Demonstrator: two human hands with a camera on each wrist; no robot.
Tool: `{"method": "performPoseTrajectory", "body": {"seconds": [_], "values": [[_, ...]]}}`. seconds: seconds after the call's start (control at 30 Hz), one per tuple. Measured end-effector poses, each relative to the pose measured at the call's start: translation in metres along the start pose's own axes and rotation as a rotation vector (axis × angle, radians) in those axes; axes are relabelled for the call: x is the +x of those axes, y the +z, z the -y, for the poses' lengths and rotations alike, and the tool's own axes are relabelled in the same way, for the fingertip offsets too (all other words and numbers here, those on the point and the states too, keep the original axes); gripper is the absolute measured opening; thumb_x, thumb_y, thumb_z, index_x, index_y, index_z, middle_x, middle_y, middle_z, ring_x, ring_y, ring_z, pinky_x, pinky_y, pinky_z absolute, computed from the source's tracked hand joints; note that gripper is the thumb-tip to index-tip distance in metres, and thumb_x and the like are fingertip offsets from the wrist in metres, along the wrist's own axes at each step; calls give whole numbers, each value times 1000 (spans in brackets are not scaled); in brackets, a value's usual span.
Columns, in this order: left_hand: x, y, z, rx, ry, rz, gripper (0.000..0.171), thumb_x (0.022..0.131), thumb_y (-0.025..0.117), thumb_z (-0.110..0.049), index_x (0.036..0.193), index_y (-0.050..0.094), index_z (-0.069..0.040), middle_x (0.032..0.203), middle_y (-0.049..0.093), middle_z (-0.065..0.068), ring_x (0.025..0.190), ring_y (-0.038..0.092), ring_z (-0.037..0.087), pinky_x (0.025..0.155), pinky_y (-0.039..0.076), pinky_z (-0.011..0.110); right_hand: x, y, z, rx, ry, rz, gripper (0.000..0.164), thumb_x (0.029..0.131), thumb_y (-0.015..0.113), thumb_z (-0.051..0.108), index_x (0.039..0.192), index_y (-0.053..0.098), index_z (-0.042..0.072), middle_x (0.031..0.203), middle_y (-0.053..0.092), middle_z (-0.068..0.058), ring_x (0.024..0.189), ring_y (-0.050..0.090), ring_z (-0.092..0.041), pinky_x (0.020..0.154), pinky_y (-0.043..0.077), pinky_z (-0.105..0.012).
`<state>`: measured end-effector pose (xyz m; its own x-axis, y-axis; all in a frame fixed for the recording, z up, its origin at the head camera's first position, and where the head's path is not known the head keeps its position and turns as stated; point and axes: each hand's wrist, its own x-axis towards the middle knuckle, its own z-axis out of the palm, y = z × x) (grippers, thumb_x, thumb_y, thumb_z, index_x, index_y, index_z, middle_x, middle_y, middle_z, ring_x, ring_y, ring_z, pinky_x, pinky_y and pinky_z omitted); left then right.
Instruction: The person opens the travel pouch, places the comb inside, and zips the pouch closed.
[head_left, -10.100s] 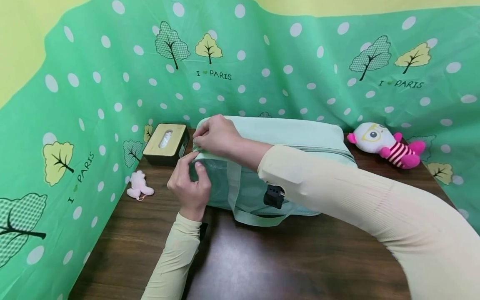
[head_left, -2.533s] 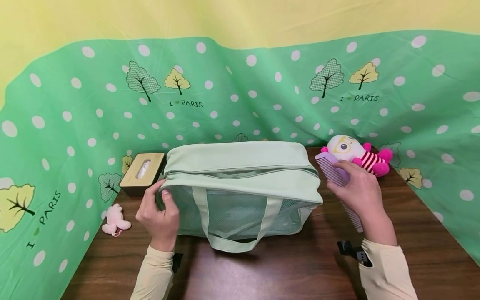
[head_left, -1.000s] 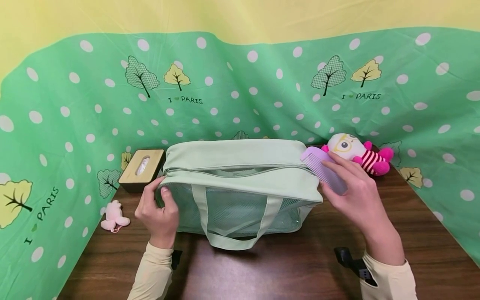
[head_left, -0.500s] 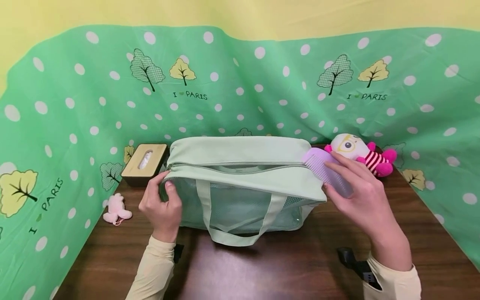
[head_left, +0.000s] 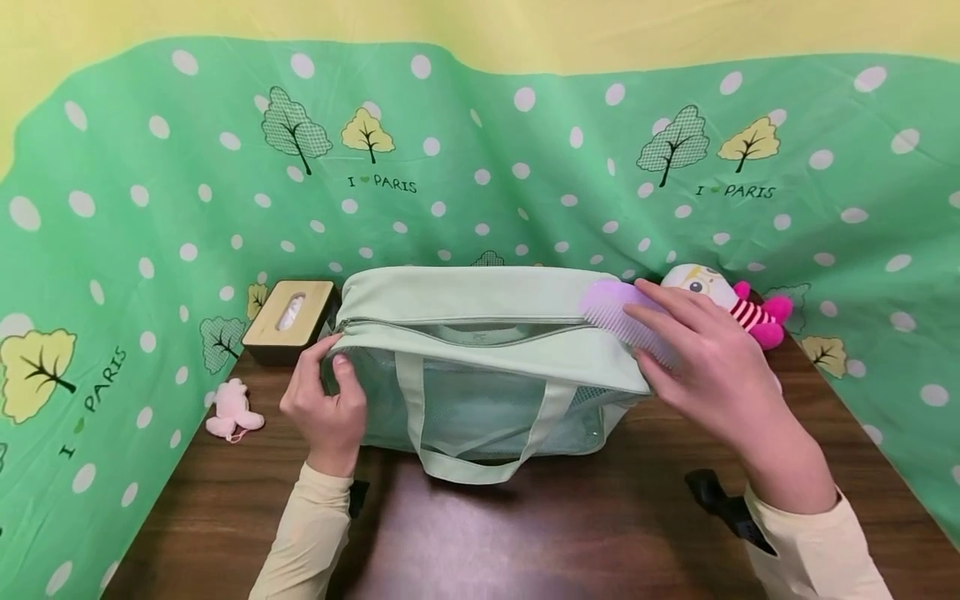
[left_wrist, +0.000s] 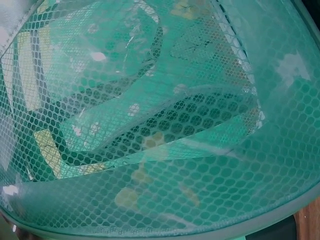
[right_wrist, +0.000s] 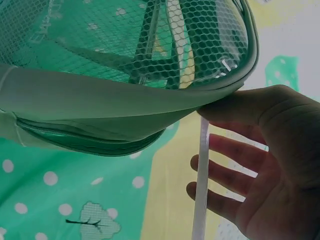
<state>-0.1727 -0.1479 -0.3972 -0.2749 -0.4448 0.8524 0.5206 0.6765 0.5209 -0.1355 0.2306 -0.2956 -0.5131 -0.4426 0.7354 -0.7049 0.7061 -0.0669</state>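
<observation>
A pale green toiletry bag [head_left: 472, 293] with mesh-patterned see-through sides stands on the table, its top zip [head_left: 390, 327] partly undone. My left hand [head_left: 326, 408] pinches the bag's upper left corner near the end of the zip. My right hand [head_left: 716, 367] holds a lilac comb [head_left: 617, 307] between thumb and fingers. The comb overlaps the right end of the bag's top, teeth facing down and left. Seen edge-on in the right wrist view, the comb [right_wrist: 201, 180] is a thin strip beside the bag's rim. In the left wrist view the bag's mesh [left_wrist: 165, 120] fills the picture.
A tissue box [head_left: 288, 321] with a wooden lid stands left of the bag. Nearer on the left lies a small pink plush [head_left: 235, 408]. Behind my right hand is a pink and white plush doll [head_left: 765, 321], partly hidden. A green patterned cloth [head_left: 480, 208] walls the table.
Ten seconds ago both hands were at the bag's left corner. Since then my right hand has picked up the comb and carried it left over the bag's top; the left hand stays at the corner.
</observation>
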Motion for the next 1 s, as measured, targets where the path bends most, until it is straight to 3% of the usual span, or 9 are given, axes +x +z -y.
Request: {"method": "performPoseTrajectory", "body": {"seconds": [0.1, 0.17, 0.27, 0.7, 1.0], "values": [[1, 0, 0, 1, 4, 4, 25, 88, 59, -14, 99, 77, -2, 92, 78, 14, 86, 75, 35, 70, 49, 48, 8, 1, 5, -39, -28, 35, 57, 67, 81, -3, 123, 72, -2, 136, 65, -23, 117, 61, -48, 114, 39, -34], [1, 0, 0, -6, 3, 16, 25, 88, 58, -14, 99, 77, -2, 92, 78, 14, 86, 75, 35, 69, 49, 50, 13, 2, 7, -62, -52, 57, 55, 68, 82, -2, 122, 73, -1, 135, 66, -22, 115, 62, -47, 103, 48, -47], [1, 2, 0, -7, 2, 35, 26, 88, 57, -15, 99, 77, -2, 92, 77, 14, 87, 75, 34, 70, 50, 50, 21, 4, 12, -92, -86, 95, 56, 67, 84, -1, 121, 73, 0, 133, 67, -23, 113, 65, -47, 90, 51, -60], [2, 0, 3, -7, 13, 49, 26, 89, 56, -16, 98, 75, -1, 89, 76, 16, 81, 73, 35, 63, 49, 52, 60, 19, 25, -139, -134, 329, 61, 68, 86, -1, 127, 71, 4, 135, 66, -20, 118, 64, -43, 92, 52, -57], [1, -2, 4, -4, -11, 60, 25, 88, 57, -14, 99, 75, -1, 92, 76, 16, 85, 74, 36, 64, 50, 53, 80, 27, 38, -121, -134, 430, 51, 77, 77, -1, 127, 70, 5, 136, 66, -18, 121, 64, -40, 102, 48, -57]]}}
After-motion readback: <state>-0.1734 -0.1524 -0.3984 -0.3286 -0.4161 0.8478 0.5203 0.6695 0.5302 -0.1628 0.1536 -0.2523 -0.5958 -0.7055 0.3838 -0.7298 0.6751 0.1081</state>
